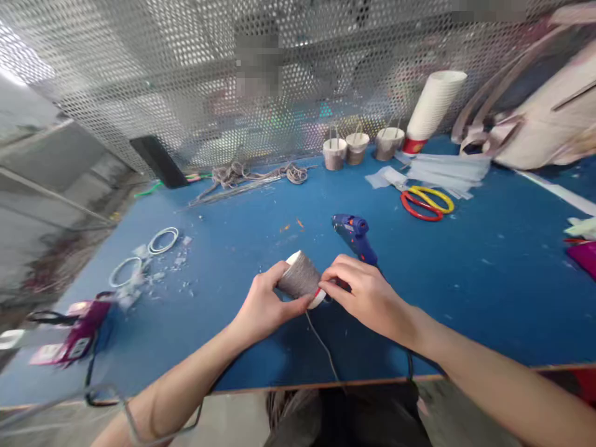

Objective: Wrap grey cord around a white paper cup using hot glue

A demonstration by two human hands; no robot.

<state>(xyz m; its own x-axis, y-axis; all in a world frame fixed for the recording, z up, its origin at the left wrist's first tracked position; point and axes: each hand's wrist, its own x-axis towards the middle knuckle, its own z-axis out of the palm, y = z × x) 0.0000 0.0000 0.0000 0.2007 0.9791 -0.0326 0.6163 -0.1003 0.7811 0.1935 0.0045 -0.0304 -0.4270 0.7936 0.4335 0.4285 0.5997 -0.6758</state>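
Note:
A paper cup (300,276), mostly wrapped in grey cord, lies tilted between my hands above the blue table. My left hand (267,301) is closed around it, thumb near the end where a red and white band is bare. At that end my right hand (356,288) pinches with thumb and forefinger; what sits between the fingertips is too small to make out, perhaps the cord. A loose grey cord (323,344) hangs from the cup over the table's front edge. Just beyond my right hand lies a blue glue gun (354,236).
Several small wrapped cups (334,154) and a stack of white paper cups (435,105) stand along the back. Scissors (426,203) lie by translucent strips (447,171). Grey cord bundles (233,176), a phone (158,161), pale rings (162,240) and a magenta box (77,332) are leftward.

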